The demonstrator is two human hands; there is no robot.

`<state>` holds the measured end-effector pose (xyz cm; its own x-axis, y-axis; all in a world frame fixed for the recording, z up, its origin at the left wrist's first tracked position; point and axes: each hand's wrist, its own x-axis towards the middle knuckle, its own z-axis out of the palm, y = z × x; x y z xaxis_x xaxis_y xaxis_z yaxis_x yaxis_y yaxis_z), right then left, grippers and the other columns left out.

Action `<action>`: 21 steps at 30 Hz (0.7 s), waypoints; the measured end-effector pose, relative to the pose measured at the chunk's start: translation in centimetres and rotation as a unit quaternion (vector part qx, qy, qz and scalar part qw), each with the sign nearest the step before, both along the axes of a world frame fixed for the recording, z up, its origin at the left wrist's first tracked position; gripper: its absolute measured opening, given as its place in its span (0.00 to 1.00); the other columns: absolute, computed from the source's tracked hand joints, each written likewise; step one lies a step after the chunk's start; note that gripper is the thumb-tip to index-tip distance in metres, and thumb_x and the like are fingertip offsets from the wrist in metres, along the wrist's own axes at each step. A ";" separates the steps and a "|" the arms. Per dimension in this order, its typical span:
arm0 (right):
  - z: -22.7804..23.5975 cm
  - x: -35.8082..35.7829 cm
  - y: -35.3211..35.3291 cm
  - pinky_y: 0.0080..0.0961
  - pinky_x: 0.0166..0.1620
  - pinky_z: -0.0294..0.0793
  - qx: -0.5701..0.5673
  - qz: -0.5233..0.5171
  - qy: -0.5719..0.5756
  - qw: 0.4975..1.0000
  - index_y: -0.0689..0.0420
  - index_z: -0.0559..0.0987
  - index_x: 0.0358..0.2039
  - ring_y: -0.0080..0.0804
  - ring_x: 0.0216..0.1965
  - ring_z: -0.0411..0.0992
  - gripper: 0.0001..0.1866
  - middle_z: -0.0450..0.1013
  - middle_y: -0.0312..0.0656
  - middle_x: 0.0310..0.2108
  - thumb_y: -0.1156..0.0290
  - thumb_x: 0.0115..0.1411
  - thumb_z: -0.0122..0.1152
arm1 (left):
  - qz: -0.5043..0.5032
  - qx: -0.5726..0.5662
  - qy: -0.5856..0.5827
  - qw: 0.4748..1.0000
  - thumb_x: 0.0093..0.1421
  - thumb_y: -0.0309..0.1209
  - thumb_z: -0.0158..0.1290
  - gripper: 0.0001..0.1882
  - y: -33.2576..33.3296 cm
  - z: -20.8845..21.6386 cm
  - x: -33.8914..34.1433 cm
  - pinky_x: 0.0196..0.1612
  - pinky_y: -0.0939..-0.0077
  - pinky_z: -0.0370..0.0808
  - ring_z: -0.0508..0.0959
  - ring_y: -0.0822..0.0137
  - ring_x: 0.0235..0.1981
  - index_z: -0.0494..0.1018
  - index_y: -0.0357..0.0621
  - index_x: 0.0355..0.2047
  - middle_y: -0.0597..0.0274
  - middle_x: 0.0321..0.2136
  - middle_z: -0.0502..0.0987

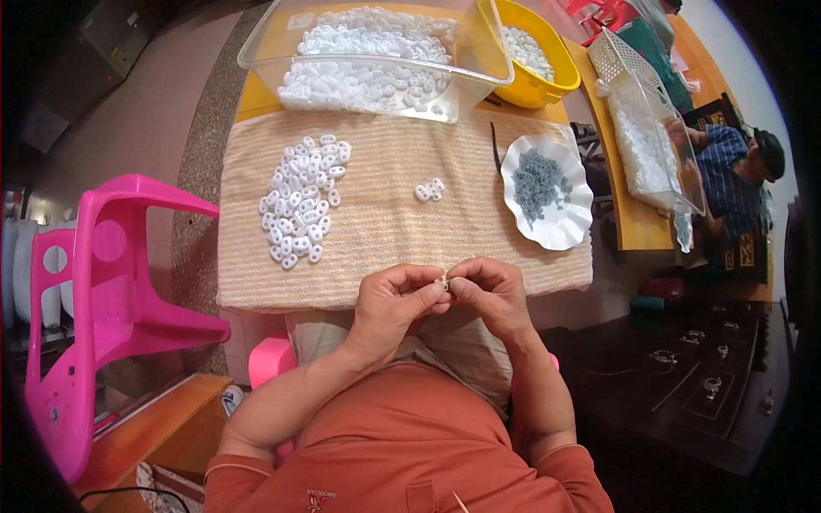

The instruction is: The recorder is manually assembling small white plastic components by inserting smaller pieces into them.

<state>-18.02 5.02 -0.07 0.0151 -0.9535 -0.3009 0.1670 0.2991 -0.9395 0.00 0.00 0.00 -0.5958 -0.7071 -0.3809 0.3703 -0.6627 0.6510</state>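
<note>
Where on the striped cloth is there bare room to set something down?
The cloth is bare between the white pile and the small white cluster, and between that cluster and the scalloped plate. It's crowded at the pile, along the far edge by the clear tub, and where the left hand and right hand meet.

Head view: we look steeply down from the person's head.
Shirt [402, 423]: nearest us, along the lower edge.
Left hand [392, 303], right hand [494, 297]: near mid-view.
Counter [258, 101]: beyond them, we face it.
</note>
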 end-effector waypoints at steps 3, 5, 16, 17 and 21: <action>0.0 0.2 -0.1 0.20 0.40 0.73 -0.025 -0.003 0.061 0.998 0.59 0.78 0.37 0.21 0.33 0.73 0.08 0.77 0.36 0.31 0.69 0.61 0.58 | 0.003 0.001 -0.003 1.000 0.59 0.22 0.54 0.10 0.0 0.0 0.0 0.39 0.79 0.79 0.79 0.71 0.32 0.73 0.33 0.41 0.57 0.33 0.78; 0.1 0.3 -0.2 0.19 0.39 0.72 -0.042 0.003 0.116 0.992 0.60 0.78 0.36 0.20 0.32 0.72 0.08 0.77 0.36 0.30 0.69 0.61 0.57 | 0.002 0.001 -0.007 1.000 0.59 0.22 0.54 0.10 -0.2 0.0 0.0 0.38 0.79 0.79 0.79 0.71 0.32 0.73 0.33 0.41 0.57 0.32 0.78; 0.4 1.0 0.0 0.19 0.38 0.72 -0.039 -0.005 0.147 0.988 0.61 0.78 0.36 0.20 0.32 0.73 0.08 0.77 0.37 0.29 0.70 0.61 0.56 | 0.009 -0.010 -0.008 1.000 0.58 0.22 0.55 0.10 0.1 -0.2 0.0 0.37 0.80 0.79 0.79 0.72 0.31 0.73 0.34 0.40 0.57 0.32 0.78; 0.5 1.1 -0.1 0.19 0.38 0.72 -0.038 -0.011 0.140 0.989 0.62 0.78 0.36 0.20 0.32 0.73 0.08 0.77 0.37 0.29 0.70 0.60 0.56 | 0.010 -0.013 -0.009 1.000 0.58 0.23 0.55 0.09 0.1 -0.2 0.0 0.37 0.80 0.79 0.79 0.72 0.31 0.73 0.34 0.40 0.58 0.32 0.78; 0.1 0.7 -0.3 0.15 0.37 0.75 -0.067 -0.002 0.137 0.988 0.65 0.76 0.38 0.18 0.33 0.73 0.07 0.75 0.37 0.32 0.76 0.62 0.55 | 0.009 -0.002 0.006 1.000 0.59 0.23 0.55 0.09 0.0 0.0 0.0 0.37 0.80 0.79 0.79 0.72 0.31 0.73 0.35 0.40 0.58 0.32 0.78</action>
<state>-17.36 4.75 0.03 -0.0526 -0.9851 -0.1639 -0.0985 0.1685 -0.9808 -0.01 -0.01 0.05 -0.5874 -0.7196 -0.3703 0.3904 -0.6527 0.6492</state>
